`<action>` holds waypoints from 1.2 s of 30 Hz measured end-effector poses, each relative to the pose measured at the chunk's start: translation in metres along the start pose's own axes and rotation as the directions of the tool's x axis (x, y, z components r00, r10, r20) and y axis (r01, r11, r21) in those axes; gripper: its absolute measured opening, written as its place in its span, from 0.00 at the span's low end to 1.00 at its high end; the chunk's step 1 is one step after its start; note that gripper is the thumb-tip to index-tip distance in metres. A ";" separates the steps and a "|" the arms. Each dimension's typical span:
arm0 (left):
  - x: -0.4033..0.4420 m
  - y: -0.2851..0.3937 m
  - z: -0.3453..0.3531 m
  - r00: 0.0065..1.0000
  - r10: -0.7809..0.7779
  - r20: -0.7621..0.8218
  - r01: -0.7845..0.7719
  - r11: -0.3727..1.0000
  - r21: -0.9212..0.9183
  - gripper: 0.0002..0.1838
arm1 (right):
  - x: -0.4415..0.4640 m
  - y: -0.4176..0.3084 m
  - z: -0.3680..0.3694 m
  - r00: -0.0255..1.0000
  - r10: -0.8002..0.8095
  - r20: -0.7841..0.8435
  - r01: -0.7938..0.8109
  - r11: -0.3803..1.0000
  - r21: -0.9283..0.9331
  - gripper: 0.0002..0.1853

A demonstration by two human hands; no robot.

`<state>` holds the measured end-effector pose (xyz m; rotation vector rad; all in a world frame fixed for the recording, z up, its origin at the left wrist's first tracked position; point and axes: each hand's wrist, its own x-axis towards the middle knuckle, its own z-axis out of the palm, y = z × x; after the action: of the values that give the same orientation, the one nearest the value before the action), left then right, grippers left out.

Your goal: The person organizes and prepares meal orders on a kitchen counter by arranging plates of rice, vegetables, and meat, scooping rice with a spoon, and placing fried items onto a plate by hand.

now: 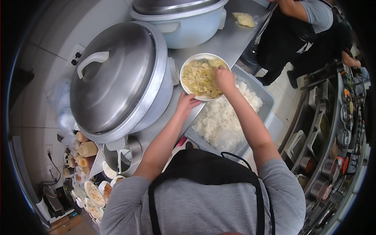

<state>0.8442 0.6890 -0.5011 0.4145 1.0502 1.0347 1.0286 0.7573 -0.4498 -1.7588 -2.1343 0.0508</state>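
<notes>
A round white bowl (182, 83) of fried rice with yellow and green bits sits at the edge of the steel counter. My left hand (187, 103) grips the bowl's near-left rim, thumb over the edge. My right hand (226, 81) is closed in a fist over the bowl's right side, its fingers at the rice; what it holds is mostly hidden, though a greyish utensil-like shape shows in the rice. Below and right of the bowl stands a grey plastic tub (267, 102) of white rice (219, 119), with clear plastic wrap on its near part.
A large rice cooker (117, 78) with a metal lid stands on the left, another cooker (188, 31) behind it. A bag of yellow food (244, 19) lies on the counter (229, 37). Sauce bottles (88, 149) and filled containers (94, 194) are lower left. Another person (290, 31) stands at upper right.
</notes>
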 end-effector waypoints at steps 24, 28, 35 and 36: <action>0.002 -0.005 0.007 0.999 0.023 -0.029 -0.024 0.999 -0.031 0.21 | -0.034 0.001 -0.033 0.980 0.175 -0.098 -0.141 0.949 0.281 0.18; 0.006 -0.015 0.012 0.998 0.052 -0.037 -0.055 0.995 -0.079 0.22 | -0.051 0.015 -0.002 0.929 0.332 -0.166 -0.263 0.905 0.335 0.18; 0.018 -0.051 0.033 0.992 0.121 -0.020 -0.120 0.932 -0.341 0.22 | -0.056 0.025 -0.024 0.897 0.356 -0.260 -0.214 0.867 0.450 0.17; 0.024 -0.056 0.035 0.993 0.118 -0.016 -0.116 0.934 -0.338 0.22 | -0.059 0.027 -0.024 0.888 0.374 -0.267 -0.229 0.865 0.447 0.16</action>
<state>0.9047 0.6884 -0.5367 0.1994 0.8290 1.2950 1.0702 0.7020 -0.4496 -1.6875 -1.4538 0.2332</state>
